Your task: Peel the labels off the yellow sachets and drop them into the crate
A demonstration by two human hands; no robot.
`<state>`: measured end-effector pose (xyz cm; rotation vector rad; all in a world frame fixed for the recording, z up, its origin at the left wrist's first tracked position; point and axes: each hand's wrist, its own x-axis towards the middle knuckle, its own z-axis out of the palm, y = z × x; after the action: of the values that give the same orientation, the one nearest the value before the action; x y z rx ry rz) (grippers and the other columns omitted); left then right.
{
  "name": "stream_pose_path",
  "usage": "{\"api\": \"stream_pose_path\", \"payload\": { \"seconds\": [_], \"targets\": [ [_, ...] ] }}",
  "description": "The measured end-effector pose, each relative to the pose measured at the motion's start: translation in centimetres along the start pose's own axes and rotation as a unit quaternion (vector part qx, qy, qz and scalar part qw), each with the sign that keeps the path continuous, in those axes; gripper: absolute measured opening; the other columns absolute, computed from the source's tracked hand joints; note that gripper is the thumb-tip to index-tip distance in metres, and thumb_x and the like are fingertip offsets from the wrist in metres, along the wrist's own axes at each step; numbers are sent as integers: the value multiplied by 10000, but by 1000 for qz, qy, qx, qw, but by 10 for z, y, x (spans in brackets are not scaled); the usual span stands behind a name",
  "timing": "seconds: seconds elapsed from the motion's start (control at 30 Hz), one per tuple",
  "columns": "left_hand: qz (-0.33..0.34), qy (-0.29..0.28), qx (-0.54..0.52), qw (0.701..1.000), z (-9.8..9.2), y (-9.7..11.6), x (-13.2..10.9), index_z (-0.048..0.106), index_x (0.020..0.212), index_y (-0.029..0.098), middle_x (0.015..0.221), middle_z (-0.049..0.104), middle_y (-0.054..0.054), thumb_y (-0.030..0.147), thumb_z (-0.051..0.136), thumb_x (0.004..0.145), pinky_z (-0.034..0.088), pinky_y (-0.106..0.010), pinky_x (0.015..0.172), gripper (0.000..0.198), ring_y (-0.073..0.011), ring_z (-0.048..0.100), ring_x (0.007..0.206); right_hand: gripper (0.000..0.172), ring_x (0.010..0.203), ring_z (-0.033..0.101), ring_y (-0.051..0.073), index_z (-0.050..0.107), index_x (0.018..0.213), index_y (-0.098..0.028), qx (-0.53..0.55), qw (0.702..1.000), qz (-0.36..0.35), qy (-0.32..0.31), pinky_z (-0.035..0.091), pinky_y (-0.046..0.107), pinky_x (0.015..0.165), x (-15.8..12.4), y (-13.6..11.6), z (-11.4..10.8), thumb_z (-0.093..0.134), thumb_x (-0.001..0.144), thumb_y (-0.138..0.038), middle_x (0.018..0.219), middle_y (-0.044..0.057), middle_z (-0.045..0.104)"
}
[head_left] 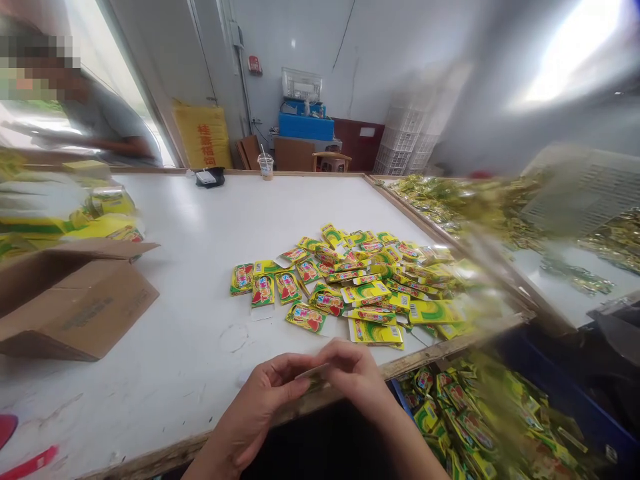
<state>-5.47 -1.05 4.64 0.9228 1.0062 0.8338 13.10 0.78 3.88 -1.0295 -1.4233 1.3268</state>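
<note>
My left hand [265, 407] and my right hand [353, 377] meet over the table's front edge. Between their fingertips is a small packet [314, 380], seen nearly edge-on and mostly hidden by the fingers; both hands pinch it. Just beyond them, a heap of small yellow-green boxes [370, 293] with red fruit pictures spreads over the white table [200, 233]. Some of these boxes have white end flaps sticking out. A few lie apart at the heap's left side, face up.
An open cardboard box [95, 307] stands at left, near stacked yellow cartons. A blue bin [575, 400] of boxes is below right. Gold packets [430, 200] cover the right-hand table. A cup [266, 167] stands at the far edge. A person [110, 120] is at upper left.
</note>
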Motion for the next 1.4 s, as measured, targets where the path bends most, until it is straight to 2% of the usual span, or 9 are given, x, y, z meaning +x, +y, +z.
{"api": "stream_pose_path", "payload": {
  "seconds": [0.1,0.3,0.47,0.57,0.77,1.07,1.17,1.27,1.4],
  "targets": [
    [41,51,15,998,4,-3,9,733,1015,202,1039,755,-58,323,740,781,496,-299,869,263,-231,656,1004,275,700,588,151,777,824,-215,-67,997,-43,25,432,250,625,4,2,0,594,727,-36,746,8,654],
    [198,211,171,942,-11,-31,24,780,984,260,1040,771,-24,387,755,760,524,-327,921,259,-253,680,1008,136,725,646,178,796,894,-218,29,999,-33,12,508,266,603,18,12,-2,717,811,-293,809,50,683],
    [223,199,197,934,-9,-32,24,731,1094,245,1000,760,-21,362,695,825,581,-282,814,295,-211,707,906,177,535,643,142,784,887,-205,68,997,35,12,521,259,528,23,15,-3,792,740,-302,687,-2,637],
    [261,164,227,924,-10,-28,26,698,1130,242,978,746,-22,289,661,863,591,-268,773,273,-186,710,860,124,556,642,139,798,843,-213,46,999,-2,24,532,264,529,24,17,-4,785,750,-293,782,23,652],
    [442,85,355,819,-26,-28,28,683,1144,261,1052,718,-39,87,654,857,566,-278,848,336,-179,678,965,184,729,646,176,789,917,-260,-6,995,-97,16,528,278,630,13,24,-9,812,736,-240,858,35,671],
    [451,51,385,803,-22,-38,15,633,1181,264,1127,684,-42,51,596,883,550,-272,876,368,-173,657,1024,182,895,647,202,749,990,-277,-106,975,-185,58,526,331,803,-8,32,8,651,872,-179,950,50,695],
    [380,86,481,785,-22,-26,26,535,1332,264,1186,664,-64,146,548,925,507,-312,944,425,-203,617,1102,121,927,667,230,753,944,-276,-112,978,-119,128,532,345,835,-28,16,-35,682,850,-252,967,48,723],
    [267,142,595,745,-26,-11,56,461,1418,235,1332,580,-121,134,543,881,424,-432,1024,553,-289,511,1236,175,914,692,283,756,971,-299,-191,964,10,187,549,390,797,-71,7,-128,700,813,-348,1010,75,741],
    [224,107,631,735,-30,3,96,464,1423,266,1425,515,-127,0,490,766,365,-517,1003,709,-349,408,1317,186,803,707,351,794,818,-375,-397,867,116,277,528,449,667,-125,13,-233,785,639,-326,888,132,766]
  ]
}}
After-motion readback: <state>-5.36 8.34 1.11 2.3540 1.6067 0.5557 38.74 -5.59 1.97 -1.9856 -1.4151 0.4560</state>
